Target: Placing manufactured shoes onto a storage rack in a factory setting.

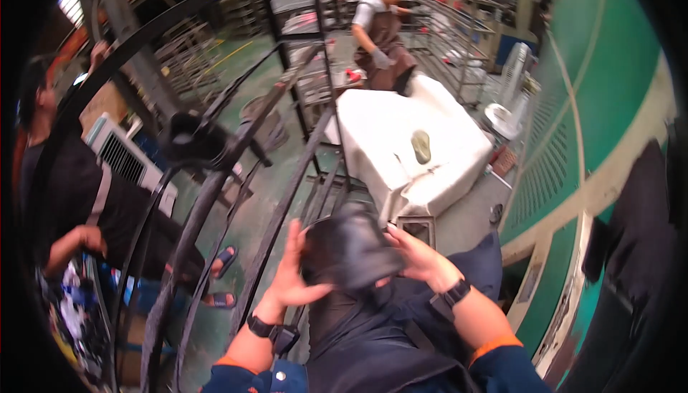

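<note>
In front of my body I hold a glossy black boot-like object (351, 249) between both hands. Motion blurs it, so its exact kind is unclear. My left hand (292, 275) presses on its left side, fingers pointing up and thumb beneath. On its right side, my right hand (419, 255) has its fingers partly hidden behind it. A similar black piece (192, 140) sits on a dark metal rack (276, 214) to my left. Beyond my hands stands a white-covered table (380, 124) with an olive, sole-shaped piece (421, 146) lying on it.
A person in a brown apron (383, 41) stands behind the table, wearing a glove. Another person in dark clothes (86, 178) is at far left beyond the rack bars. A green machine panel (609, 84) rises on the right. A white fan (512, 70) stands near it.
</note>
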Motion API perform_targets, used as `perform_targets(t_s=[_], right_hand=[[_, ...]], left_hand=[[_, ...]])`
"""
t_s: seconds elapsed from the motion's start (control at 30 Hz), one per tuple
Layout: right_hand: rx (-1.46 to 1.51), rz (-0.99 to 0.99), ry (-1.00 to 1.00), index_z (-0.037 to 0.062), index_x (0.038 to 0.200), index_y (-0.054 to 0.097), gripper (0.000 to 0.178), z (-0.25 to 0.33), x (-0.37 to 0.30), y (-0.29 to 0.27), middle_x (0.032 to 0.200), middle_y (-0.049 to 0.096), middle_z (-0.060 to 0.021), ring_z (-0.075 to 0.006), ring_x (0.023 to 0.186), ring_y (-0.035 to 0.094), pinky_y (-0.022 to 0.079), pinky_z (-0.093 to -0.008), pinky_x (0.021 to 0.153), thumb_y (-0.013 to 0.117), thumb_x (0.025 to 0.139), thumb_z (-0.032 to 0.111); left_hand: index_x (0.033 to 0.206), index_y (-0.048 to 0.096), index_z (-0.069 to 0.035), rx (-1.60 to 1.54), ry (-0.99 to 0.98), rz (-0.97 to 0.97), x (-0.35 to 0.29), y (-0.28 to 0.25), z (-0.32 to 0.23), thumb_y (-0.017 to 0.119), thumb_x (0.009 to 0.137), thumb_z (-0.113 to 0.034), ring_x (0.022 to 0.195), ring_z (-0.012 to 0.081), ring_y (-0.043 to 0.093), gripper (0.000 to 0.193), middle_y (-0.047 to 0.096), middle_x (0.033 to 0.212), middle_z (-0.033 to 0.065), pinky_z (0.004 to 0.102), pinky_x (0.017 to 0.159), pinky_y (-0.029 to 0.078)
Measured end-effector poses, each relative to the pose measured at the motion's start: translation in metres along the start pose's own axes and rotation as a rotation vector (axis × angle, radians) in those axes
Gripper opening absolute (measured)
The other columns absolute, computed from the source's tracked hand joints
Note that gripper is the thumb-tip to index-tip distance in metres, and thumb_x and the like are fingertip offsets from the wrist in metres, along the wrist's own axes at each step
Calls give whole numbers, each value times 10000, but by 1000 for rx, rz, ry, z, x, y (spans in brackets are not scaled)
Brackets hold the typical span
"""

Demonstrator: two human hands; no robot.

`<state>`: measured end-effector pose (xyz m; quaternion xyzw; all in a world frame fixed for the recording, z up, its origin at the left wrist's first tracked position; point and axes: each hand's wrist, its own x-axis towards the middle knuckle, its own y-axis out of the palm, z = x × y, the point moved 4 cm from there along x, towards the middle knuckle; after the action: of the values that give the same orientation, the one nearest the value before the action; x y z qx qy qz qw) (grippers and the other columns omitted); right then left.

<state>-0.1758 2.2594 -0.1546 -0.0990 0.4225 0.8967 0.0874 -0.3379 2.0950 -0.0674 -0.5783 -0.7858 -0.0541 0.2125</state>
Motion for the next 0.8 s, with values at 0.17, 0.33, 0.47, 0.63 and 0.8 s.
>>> perform_targets(t_s=[0.17, 0.33, 0.47, 0.63, 0.8], right_hand=[[-123, -108, -293, 32, 1529, 264, 716, 18, 1, 29, 1496, 398, -145, -227, 1321, 471, 407, -350, 1079, 614, 946, 255], [-404, -98, -667, 17, 1532, 256, 740, 60, 5, 74, 1520, 356, -134, -213, 1378, 370, 297, -325, 1130, 635, 926, 207], [-674, -176, -684, -7, 1453, 390, 579, 103, -9, 109, 1385, 505, -150, -217, 1200, 552, 470, -330, 949, 587, 955, 212], [-855, -196, -472, -25, 1311, 555, 415, 125, -29, 99, 1216, 628, -156, -234, 1013, 670, 546, -325, 821, 575, 948, 174], [-997, -213, -312, -24, 1255, 603, 349, 135, -66, 92, 1147, 665, -116, -193, 986, 672, 528, -295, 841, 595, 945, 136]], left_hand=[[1335, 486, -73, 650, 203, 119, 10, 39, 6, 817, 734, -467, 1455, 463, 194, 791, 186, 1561, 291, 594, 1161, 156], [993, 491, -119, 607, 581, -114, 25, 48, -23, 834, 763, -272, 1400, 446, 336, 440, 437, 1441, 198, 690, 1126, 150], [995, 493, -113, 818, 730, -305, 89, -2, -65, 780, 757, -154, 1398, 405, 358, 376, 464, 1438, 145, 635, 1140, 194], [1175, 530, -75, 1118, 562, -678, 167, -80, -69, 695, 794, -84, 1371, 365, 378, 415, 493, 1379, 137, 559, 1141, 255], [1230, 594, -82, 1328, 418, -668, 173, -86, -35, 569, 787, 9, 1370, 337, 380, 452, 494, 1360, 137, 582, 1154, 220]])
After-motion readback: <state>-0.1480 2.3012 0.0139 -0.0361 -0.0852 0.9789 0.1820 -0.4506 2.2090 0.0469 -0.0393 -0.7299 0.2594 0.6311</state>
